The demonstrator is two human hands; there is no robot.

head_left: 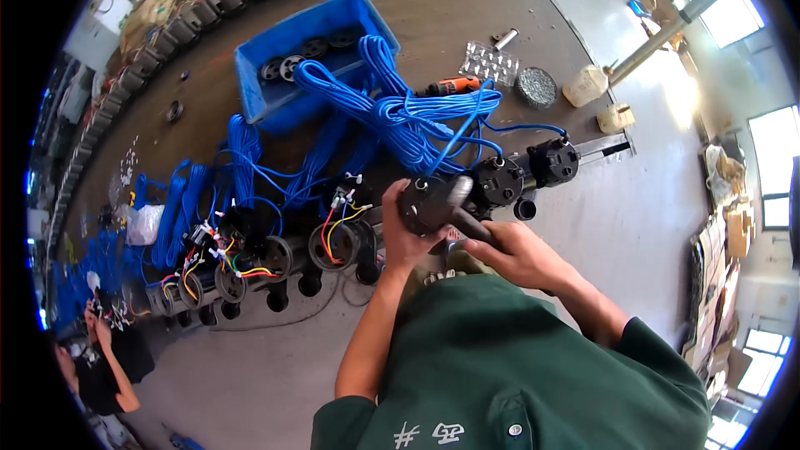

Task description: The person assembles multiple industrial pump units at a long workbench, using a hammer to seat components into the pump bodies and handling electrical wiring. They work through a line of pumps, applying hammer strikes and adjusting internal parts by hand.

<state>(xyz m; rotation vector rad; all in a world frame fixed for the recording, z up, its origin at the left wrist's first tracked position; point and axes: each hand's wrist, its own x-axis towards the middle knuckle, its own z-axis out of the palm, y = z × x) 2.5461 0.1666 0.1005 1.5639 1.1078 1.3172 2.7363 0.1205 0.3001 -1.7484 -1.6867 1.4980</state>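
My left hand (402,233) is wrapped round the side of a black round motor housing (422,210) with a closed cap, a blue cable rising from its top. In my right hand (527,254) is a hammer (475,226), gripped by its dark handle. The metal hammer head is over the right part of the cap; I cannot tell whether it touches. To the right stand two more capped black housings, the nearer one (500,182) and the farther one (556,163). Left of my left hand, an uncapped housing (342,243) shows red and yellow wires.
Coiled blue cables (429,117) lie across the workbench (208,83), partly over a blue crate (254,104) holding round black parts. An orange-and-black power tool (454,86) lies beside a dish of small metal pieces (536,87). Another person's hands (98,325) work on wires at far left.
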